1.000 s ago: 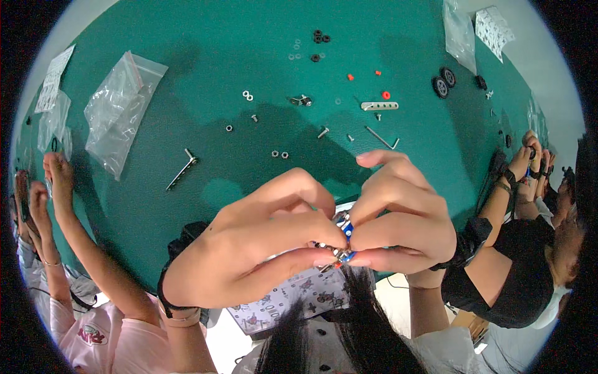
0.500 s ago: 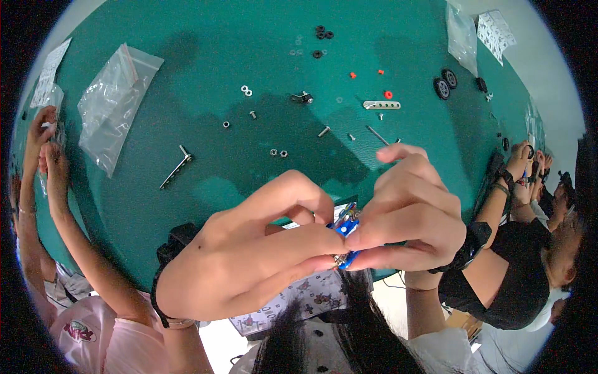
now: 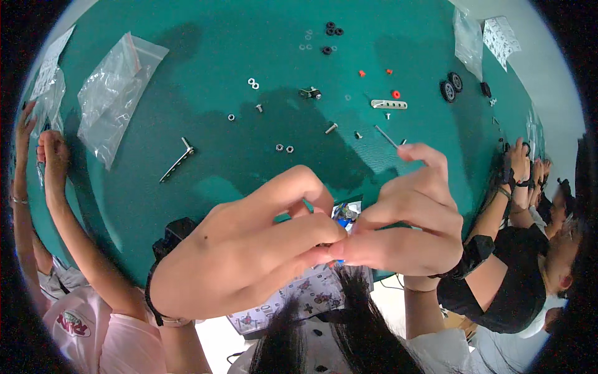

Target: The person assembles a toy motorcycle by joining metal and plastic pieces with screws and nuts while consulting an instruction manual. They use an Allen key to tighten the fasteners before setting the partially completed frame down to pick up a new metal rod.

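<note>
Close in front of me, my left hand (image 3: 261, 246) and my right hand (image 3: 408, 230) meet fingertip to fingertip around a small blue toy-model assembly (image 3: 344, 222) with metal bits. Both hands pinch it, and the fingers cover most of it. The index finger of my right hand is raised and bent, near a thin metal rod (image 3: 385, 136) on the table. Below the hands lies a printed picture sheet (image 3: 311, 290), partly covered by strands of hair.
On the green table (image 3: 205, 68) lie a perforated strip with a bolt (image 3: 177, 163), another perforated strip (image 3: 389, 105), nuts (image 3: 284, 148), screws (image 3: 331, 128), red pieces (image 3: 396, 95), black wheels (image 3: 448, 91) and a clear zip bag (image 3: 118, 93). Co-workers' arms (image 3: 81, 230) flank both sides.
My fingertips have closed further over the blue assembly, hiding more of it. My right index finger has shifted slightly to the right. The table items sit slightly differently as the view shifts.
</note>
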The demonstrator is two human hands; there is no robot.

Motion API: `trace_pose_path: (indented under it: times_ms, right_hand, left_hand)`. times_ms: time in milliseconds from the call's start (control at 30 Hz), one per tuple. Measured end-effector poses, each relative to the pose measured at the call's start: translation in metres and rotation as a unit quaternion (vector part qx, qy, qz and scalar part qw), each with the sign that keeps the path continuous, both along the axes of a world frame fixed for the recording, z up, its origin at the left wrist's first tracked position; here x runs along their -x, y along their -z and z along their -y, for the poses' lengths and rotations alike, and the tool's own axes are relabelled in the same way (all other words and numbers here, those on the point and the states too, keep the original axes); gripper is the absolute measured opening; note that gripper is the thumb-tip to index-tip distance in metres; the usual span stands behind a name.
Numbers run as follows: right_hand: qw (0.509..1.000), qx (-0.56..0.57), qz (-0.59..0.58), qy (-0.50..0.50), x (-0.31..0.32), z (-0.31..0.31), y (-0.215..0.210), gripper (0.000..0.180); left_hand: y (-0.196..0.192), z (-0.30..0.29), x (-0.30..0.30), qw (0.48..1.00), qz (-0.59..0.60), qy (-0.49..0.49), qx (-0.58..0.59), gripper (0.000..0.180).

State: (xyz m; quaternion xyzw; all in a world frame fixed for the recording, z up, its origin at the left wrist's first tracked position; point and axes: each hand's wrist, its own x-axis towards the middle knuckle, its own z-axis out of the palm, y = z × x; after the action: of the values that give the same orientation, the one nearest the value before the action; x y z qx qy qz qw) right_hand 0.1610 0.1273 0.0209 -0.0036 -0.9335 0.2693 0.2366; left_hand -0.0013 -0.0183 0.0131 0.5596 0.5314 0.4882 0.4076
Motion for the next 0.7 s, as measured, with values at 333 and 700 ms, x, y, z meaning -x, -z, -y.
trace_pose_path:
  times_ms: [333, 700]
  right_hand:
    - [0.997, 0.039, 0.064, -0.002, 0.005, 0.0, -0.006, 0.014]
    - [0.994, 0.065, 0.078, -0.05, 0.007, -0.008, -0.005, 0.012]
  left_hand:
    - [-0.001, -0.001, 0.002, 0.995, 0.014, 0.016, 0.092, 0.016]
    - [0.001, 0.002, 0.004, 0.992, 0.086, 0.019, 0.09, 0.015]
